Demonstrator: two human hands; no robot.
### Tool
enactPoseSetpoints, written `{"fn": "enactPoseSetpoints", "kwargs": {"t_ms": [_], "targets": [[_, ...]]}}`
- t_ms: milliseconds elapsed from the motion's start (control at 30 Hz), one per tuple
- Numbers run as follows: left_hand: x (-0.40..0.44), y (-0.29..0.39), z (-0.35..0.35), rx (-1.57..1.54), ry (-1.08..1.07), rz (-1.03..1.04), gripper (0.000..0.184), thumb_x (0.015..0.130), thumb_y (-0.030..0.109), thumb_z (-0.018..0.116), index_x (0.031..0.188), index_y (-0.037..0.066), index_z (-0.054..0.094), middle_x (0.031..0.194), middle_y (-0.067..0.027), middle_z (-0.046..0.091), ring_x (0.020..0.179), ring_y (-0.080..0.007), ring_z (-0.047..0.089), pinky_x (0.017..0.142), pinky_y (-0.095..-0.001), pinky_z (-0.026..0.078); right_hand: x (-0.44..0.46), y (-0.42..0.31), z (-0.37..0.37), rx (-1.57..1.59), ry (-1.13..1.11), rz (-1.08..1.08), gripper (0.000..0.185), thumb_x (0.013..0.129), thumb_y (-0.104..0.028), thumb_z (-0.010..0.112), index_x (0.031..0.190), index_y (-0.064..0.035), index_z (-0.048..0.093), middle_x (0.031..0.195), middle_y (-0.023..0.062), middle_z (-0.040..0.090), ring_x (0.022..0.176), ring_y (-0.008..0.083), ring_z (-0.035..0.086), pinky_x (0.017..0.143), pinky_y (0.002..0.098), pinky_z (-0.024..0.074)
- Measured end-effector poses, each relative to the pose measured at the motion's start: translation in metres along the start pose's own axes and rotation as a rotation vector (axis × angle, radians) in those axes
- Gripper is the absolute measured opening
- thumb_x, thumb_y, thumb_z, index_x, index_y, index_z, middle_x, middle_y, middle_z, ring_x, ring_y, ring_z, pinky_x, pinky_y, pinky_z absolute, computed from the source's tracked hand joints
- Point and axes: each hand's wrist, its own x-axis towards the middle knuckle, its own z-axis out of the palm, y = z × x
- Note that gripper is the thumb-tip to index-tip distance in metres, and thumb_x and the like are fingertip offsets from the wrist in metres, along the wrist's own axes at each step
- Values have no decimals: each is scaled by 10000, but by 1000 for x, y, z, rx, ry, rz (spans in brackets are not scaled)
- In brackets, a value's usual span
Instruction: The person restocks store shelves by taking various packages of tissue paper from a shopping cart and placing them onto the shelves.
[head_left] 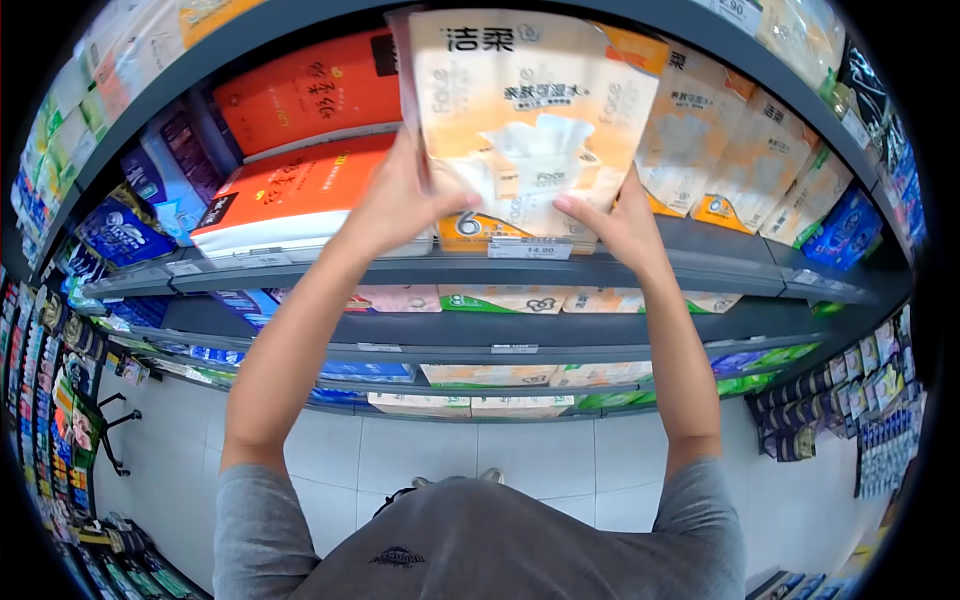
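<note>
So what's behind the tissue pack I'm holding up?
Beyond the tissue pack, red packs show on the shelf to its left, pale packs to its right. Whatever is directly behind it is covered.

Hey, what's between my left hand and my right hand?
In the head view, a tissue pack is held between your left hand and right hand.

Left hand (408, 198), right hand (630, 228) — each partly hidden behind the tissue pack (538, 125).

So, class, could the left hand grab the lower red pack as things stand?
Probably not: the left hand is busy holding the tissue pack. Otherwise the way looks free, with the lower red pack close by.
</note>
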Motion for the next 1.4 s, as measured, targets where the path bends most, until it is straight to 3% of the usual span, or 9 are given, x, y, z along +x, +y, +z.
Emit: {"fn": "enactPoseSetpoints", "kwargs": {"t_ms": [167, 433, 500, 567, 700, 833, 1067, 1200, 1400], "targets": [[20, -24, -2, -446, -163, -11, 743, 712, 99, 760, 1294, -46, 323, 1227, -177, 526, 1120, -227, 531, 942, -328, 433, 4, -2, 5, -51, -6, 144, 799, 680, -353, 788, 1237, 61, 393, 1111, 210, 592, 1028, 271, 595, 884, 328, 468], [8, 10, -9, -112, -43, -57, 763, 758, 179, 721, 1360, 19, 281, 1234, -178, 533, 1108, -271, 542, 945, -366, 419, -10, -21, 16, -170, 147, 203, 710, 707, -256, 799, 1210, 67, 417, 1113, 201, 585, 1016, 236, 589, 880, 326, 459], [-11, 19, -8, -5, 58, -91, 819, 778, 249, 703, 1413, 71, 218, 1277, -200, 513, 1122, -327, 548, 955, -405, 418, -27, -14, 29, -379, 515, -269, 615, 756, -166, 755, 1220, 60, 422, 1169, 198, 542, 1075, 244, 554, 925, 350, 428], [-37, -9, 5, 200, 453, 306, 695, 694, 116, 735, 1282, -16, 389, 1138, -207, 557, 1020, -368, 551, 893, -384, 435, -53, -30, 46, -257, 644, -448, 462, 831, -7, 631, 1227, 59, 404, 1086, 166, 574, 1015, 244, 568, 932, 384, 435], [-133, -32, -5, 4, 329, 307, 369, 685, 41, 727, 1030, -18, 609, 1115, -170, 592, 972, -323, 597, 842, -369, 474, -142, -28, 103, -25, 232, -193, 202, 803, 3, 623, 999, 28, 583, 932, 121, 644, 859, 181, 600, 823, 293, 460], [-294, -129, -12, -3, -11, -340, 333, 764, 105, 659, 1084, 36, 594, 1172, -160, 553, 1040, -347, 563, 844, -376, 486, -263, 1, 227, 213, -414, 542, 457, 820, -67, 623, 1236, -32, 437, 826, 95, 652, 745, 169, 626, 707, 297, 501], [-834, -284, -121, 277, -671, -1538, 533, 707, 419, 698, 1073, 36, 630, 1115, -202, 608, 1065, -338, 568, 901, -395, 462, -343, -66, 409, 93, -1078, 666, 573, 817, -215, 682, 1292, -11, 437, 957, 115, 660, 821, 159, 636, 738, 279, 495], [-976, -196, -230, 334, -82, -2121, 363, 711, 270, 649, 864, -59, 641, 868, -252, 645, 832, -381, 634, 703, -435, 502, -309, -104, 520, 272, -1174, 461, 451, 822, -172, 672, 1217, -15, 520, 921, 96, 654, 788, 148, 619, 732, 271, 492], [-1094, -163, -246, 176, 502, -2322, 212, 675, 151, 590, 767, -36, 628, 616, -148, 604, 549, -263, 604, 473, -390, 456, -317, -79, 672, 298, -1226, 588, 259, 820, -128, 660, 1046, -12, 605, 822, 57, 648, 718, 115, 607, 643, 246, 488]]}}
